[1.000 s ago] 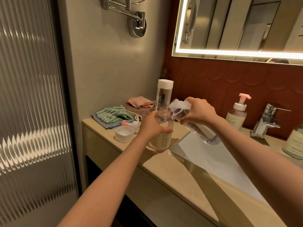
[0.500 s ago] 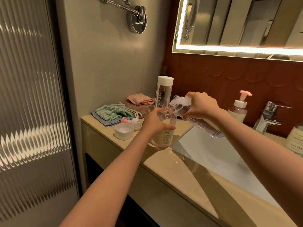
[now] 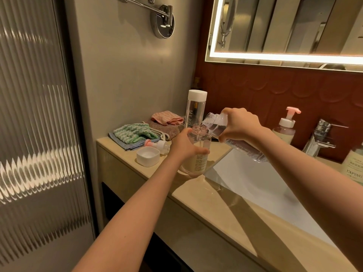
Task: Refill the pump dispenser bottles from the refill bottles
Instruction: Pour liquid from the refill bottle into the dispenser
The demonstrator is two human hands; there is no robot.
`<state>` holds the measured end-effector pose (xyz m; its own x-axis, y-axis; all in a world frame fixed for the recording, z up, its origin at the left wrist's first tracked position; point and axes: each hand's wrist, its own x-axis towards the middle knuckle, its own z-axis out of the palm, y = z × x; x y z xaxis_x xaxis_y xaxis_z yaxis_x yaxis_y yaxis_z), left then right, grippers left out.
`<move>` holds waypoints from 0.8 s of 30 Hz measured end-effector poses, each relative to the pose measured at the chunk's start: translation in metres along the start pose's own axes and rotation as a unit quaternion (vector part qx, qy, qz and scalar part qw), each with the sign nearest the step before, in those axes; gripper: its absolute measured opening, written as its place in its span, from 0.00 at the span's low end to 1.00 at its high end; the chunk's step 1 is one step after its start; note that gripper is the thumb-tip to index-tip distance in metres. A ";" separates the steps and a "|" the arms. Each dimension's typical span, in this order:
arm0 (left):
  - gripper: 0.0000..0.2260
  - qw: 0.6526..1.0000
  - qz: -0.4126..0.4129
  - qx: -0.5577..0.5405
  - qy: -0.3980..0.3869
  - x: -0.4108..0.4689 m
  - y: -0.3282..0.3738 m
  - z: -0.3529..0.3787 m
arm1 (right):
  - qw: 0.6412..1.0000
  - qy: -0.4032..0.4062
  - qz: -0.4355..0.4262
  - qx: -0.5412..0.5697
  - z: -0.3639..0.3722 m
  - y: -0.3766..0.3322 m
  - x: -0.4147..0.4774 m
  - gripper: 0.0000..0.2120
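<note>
My left hand (image 3: 183, 145) grips an uncapped clear dispenser bottle (image 3: 198, 154) standing on the counter edge beside the sink. My right hand (image 3: 240, 124) grips a clear refill bottle (image 3: 243, 147), tilted with its open neck over the dispenser's mouth. The pink-tipped pump head (image 3: 158, 145) and a white square cap (image 3: 147, 157) lie on the counter to the left. A second tall refill bottle (image 3: 195, 109) with a white cap stands behind. Another pump dispenser (image 3: 284, 127) with a pink pump stands at the back wall.
Folded cloths (image 3: 133, 134) lie at the counter's (image 3: 198, 191) back left corner. The white sink basin (image 3: 255, 183) is under my right forearm, with a chrome faucet (image 3: 320, 137) behind it. A labelled bottle (image 3: 355, 165) stands at the right edge.
The refill bottle's neck has come lower and closer, now right over the dispenser's mouth. My left hand keeps its hold on the dispenser.
</note>
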<state>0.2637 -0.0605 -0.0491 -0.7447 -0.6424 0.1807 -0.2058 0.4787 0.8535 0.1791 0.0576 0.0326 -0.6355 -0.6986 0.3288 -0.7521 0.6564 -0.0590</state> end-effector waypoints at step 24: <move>0.40 1.000 0.005 -0.006 0.006 -0.003 0.001 0.000 | 1.000 0.004 -0.004 -0.015 -0.001 -0.002 0.001 0.32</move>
<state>0.2656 -0.0578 -0.0492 -0.7388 -0.6449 0.1957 -0.1901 0.4780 0.8576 0.1804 0.0556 0.0335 -0.6278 -0.7017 0.3369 -0.7518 0.6588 -0.0287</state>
